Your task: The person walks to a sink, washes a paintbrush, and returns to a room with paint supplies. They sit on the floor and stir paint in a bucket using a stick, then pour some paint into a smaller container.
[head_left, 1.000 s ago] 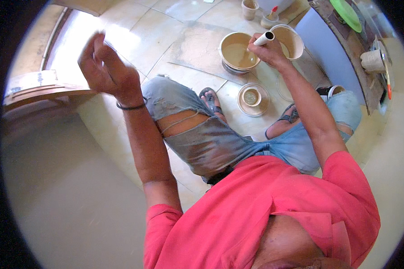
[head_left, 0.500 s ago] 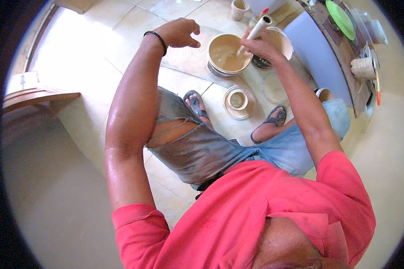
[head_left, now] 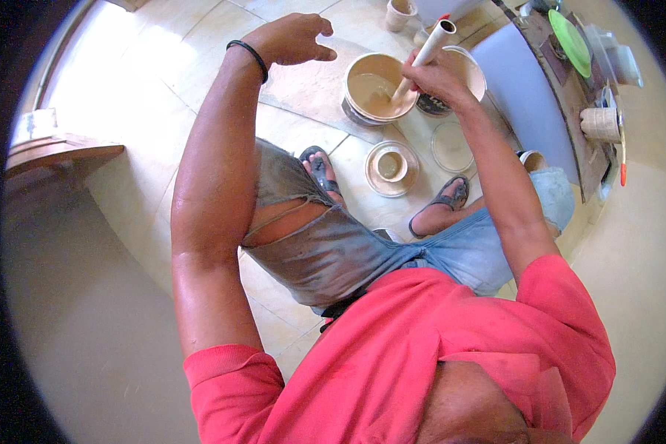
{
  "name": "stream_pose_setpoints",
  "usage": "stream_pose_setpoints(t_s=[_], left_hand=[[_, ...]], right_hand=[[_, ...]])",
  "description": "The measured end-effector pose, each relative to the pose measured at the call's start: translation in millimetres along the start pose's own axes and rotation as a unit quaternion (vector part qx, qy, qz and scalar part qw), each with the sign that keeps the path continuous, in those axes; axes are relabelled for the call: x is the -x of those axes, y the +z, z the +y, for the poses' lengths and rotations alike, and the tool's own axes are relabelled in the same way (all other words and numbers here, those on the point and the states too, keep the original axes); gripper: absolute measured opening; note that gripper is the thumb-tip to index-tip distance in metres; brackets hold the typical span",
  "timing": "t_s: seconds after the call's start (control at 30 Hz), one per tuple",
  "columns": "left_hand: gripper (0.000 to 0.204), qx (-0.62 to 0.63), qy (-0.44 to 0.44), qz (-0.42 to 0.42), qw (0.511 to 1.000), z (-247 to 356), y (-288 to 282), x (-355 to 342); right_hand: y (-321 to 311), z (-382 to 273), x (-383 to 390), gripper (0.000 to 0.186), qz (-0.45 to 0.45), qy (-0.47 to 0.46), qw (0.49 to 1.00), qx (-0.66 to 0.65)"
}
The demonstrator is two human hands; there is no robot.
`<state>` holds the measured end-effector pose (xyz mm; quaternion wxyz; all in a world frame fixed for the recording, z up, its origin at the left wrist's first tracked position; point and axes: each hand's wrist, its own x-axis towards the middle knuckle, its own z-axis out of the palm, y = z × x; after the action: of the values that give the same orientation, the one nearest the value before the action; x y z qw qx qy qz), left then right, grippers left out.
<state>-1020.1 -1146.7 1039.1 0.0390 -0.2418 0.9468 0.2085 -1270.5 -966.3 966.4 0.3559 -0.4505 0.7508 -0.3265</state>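
Note:
My right hand (head_left: 435, 78) is wrapped round a white hollow tube (head_left: 431, 46), tilted with its lower end dipped in thin beige liquid (head_left: 370, 89). That liquid fills much of a round bucket (head_left: 357, 116) standing on the floor. Held out in the air left of the bucket, my left hand (head_left: 294, 41) has its fingers bent and apart, with nothing in it. Just behind my right hand is a second bucket (head_left: 478, 83), partly hidden by it. Between my feet, a small cup (head_left: 391, 177) with pale contents sits on a round lid (head_left: 376, 183).
Another round lid (head_left: 451, 148) lies on the tiled floor near my right foot. A cup (head_left: 399, 15) stands behind the buckets. On the right, a cluttered shelf (head_left: 570, 126) holds a green plate (head_left: 568, 43) and a beige container (head_left: 599, 126). A wooden edge (head_left: 63, 157) juts in at left.
The tube's lower end has shifted slightly within the liquid, and its top has tilted a little to the right. My left hand has risen slightly, still holding nothing.

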Motion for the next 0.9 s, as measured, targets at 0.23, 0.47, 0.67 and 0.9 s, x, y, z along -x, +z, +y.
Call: stream_pose_setpoints(t_s=[0.23, 0.47, 0.67, 0.9], left_hand=[[0.058, -0.003, -0.001, 0.003, 1.000, 1, -1, -2], [0.059, 0.020, -0.006, -0.004, 1.000, -7, 2, -3], [0.057, -0.015, 0.000, 0.000, 1.000, 1, 4, -7], [0.057, -0.006, -0.012, 0.010, 1.000, -10, 8, -6]], right_hand=[[25, -10, 5, 0.016, -0.039, -0.092, 0.990, -0.102], [2, 1, -1, 0.018, -0.002, 0.026, 1.000, 0.002], [24, 1, 4, 0.012, -0.029, -0.100, 0.989, -0.106], [5, -1, 7, 0.021, -0.003, -0.032, 0.999, 0.010]])
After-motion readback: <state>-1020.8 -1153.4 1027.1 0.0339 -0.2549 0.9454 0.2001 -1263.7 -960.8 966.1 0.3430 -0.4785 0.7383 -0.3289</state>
